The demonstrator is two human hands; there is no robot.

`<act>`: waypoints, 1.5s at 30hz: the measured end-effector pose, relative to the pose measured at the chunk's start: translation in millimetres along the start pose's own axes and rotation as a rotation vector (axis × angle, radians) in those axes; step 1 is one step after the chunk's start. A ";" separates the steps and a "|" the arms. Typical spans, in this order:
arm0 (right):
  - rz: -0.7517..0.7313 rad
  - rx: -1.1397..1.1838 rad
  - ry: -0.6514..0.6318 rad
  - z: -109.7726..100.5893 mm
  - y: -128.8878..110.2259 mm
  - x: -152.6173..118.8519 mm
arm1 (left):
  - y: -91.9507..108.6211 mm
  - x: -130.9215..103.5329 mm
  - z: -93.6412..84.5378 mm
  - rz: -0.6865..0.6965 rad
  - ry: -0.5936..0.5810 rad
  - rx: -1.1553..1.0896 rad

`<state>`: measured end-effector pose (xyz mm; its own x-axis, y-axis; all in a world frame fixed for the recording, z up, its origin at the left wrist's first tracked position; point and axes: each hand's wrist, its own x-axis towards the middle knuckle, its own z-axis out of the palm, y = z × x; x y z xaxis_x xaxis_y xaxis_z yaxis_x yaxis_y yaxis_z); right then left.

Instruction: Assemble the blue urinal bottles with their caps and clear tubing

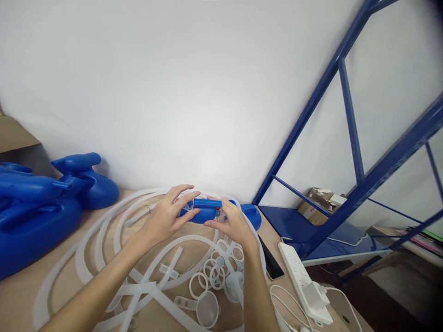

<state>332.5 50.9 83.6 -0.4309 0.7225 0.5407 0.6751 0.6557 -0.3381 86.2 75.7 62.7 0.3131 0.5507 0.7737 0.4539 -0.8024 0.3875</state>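
Observation:
A blue plastic piece is held up between both hands, over the far part of the wooden table. My left hand grips its left end, where a clear part sits between thumb and fingers. At the right end, my right hand holds it with the thumb underneath, beside a small shiny detail too small to name. Behind and below lies another blue rounded object, partly hidden by my right hand. Translucent tubing loops round the hands, with white rings and a clear round cap nearer me.
Large blue plastic containers stand at the left by a cardboard box. At the right are a black phone, a white power strip with cables, and a blue metal frame. A white wall rises behind.

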 end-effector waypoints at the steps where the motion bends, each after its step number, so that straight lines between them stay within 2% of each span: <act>1: 0.002 -0.016 0.009 -1.5 -2.4 -0.6 | -1.1 -1.8 3.8 0.042 0.050 0.026; 4: 0.046 -0.098 0.024 -1.6 -9.8 -1.8 | -2.2 -6.5 12.6 0.143 0.161 0.057; 6: 0.081 -0.163 0.018 2.8 -12.9 -1.4 | -0.5 -8.4 16.5 0.154 0.215 0.059; 12: 0.128 -0.279 0.110 19.9 -19.5 3.9 | 14.3 -9.2 21.1 -0.128 0.344 -0.011; 18: 0.118 -0.262 0.095 16.9 -29.0 5.7 | 27.5 -14.2 23.7 -0.334 0.371 -0.168; 28: 0.146 -0.238 0.016 9.9 -27.9 2.0 | 25.4 -16.7 29.9 -0.447 0.295 -0.355; 34: 0.149 -0.277 0.001 9.0 -28.7 1.2 | 25.1 -12.8 37.9 -0.595 0.395 -0.464; 38: 0.201 -0.263 0.067 6.4 -27.4 0.6 | 23.7 -8.2 35.0 -0.601 0.322 -0.489; 42: 0.243 -0.360 0.120 8.1 -31.0 0.6 | 20.2 -8.0 29.0 -0.600 0.147 -0.375; 45: 0.222 -0.389 0.132 15.2 -35.5 2.2 | 14.4 -9.6 27.4 -0.630 0.181 -0.337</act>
<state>298.5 32.6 85.1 -0.1881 0.7854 0.5897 0.9276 0.3394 -0.1561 112.5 65.2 47.1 -0.0782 0.9074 0.4128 0.2118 -0.3895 0.8963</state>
